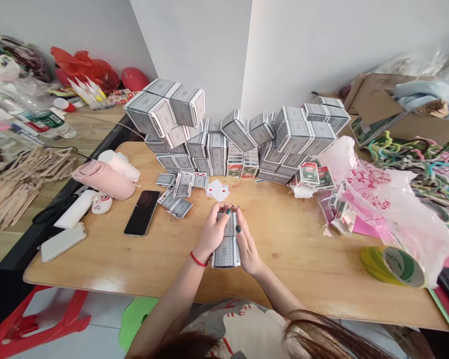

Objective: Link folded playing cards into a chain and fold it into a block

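Note:
Near the table's front edge lies a block of playing cards [225, 252] with grey patterned backs, two card faces long. My left hand [214, 227] wraps its far left side, thumb on top. My right hand [248, 242] presses along the right side, fingers curved to the far end. Just beyond my hands lie loose face-up playing cards [217, 190], twos of diamonds. A loose heap of playing cards [175, 204] sits to their left. Behind stand stacked blocks built of cards [217, 147], with red-and-green card boxes [242, 169] in the middle.
Left of the cards are a black phone [142, 213], a pink bottle [104, 179] and a white power bank [63, 242]. At the right lie green-yellow tape [392, 266], a pink-white plastic bag [396, 199], card boxes [309, 174] and coloured pipe cleaners [426, 164].

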`<state>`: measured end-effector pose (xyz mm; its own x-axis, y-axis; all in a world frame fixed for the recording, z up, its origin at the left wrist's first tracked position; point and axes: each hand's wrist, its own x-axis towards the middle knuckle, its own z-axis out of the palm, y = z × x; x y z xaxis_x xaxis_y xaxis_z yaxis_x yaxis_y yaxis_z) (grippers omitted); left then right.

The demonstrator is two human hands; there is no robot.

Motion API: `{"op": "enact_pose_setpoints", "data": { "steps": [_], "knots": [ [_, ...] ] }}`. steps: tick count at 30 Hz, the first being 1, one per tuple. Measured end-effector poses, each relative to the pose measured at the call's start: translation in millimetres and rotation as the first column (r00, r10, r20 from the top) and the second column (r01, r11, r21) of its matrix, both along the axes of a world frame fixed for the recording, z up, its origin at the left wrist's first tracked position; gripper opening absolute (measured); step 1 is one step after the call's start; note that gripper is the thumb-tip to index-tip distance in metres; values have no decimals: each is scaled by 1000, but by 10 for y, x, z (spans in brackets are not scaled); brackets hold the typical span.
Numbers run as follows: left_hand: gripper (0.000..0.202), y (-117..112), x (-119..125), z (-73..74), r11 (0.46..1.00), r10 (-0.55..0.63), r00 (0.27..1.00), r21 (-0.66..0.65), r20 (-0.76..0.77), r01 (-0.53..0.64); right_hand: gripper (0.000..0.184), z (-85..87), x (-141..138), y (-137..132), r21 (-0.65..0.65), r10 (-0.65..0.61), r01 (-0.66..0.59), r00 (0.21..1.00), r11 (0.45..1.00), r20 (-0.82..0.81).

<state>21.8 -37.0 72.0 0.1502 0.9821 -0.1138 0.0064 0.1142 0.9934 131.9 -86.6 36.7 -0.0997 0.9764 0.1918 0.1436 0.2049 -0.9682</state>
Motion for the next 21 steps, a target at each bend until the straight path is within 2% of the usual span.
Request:
{"op": "enact_pose_setpoints", "data": {
  "steps": [5, 7, 10, 11, 15, 21],
  "knots": [
    [18, 22, 4, -1, 999, 30, 999, -43, 25, -29, 51, -9, -13, -7, 29, -28, 26, 995, 999, 90],
    [21, 51, 18, 14, 993, 43, 997, -115, 68, -35, 52, 13, 2, 23, 43, -62, 57, 993, 997, 100],
    [24, 108, 75, 37, 959, 80, 968, -282, 236, -10, 52, 107, 73, 134, 46, -104, 100, 989, 994, 107],
    [23, 127, 102, 40, 943, 95, 948, -334, 304, 13, 52, 150, 110, 184, 41, -96, 92, 989, 995, 111],
    [15, 205, 192, 27, 876, 109, 859, -457, 500, 155, 48, 313, 285, 342, -44, 75, -71, 994, 996, 77],
    [8, 309, 163, -21, 774, 33, 825, -536, 565, 336, 66, 369, 437, 230, -115, 140, -133, 989, 984, 55]
  ]
}}
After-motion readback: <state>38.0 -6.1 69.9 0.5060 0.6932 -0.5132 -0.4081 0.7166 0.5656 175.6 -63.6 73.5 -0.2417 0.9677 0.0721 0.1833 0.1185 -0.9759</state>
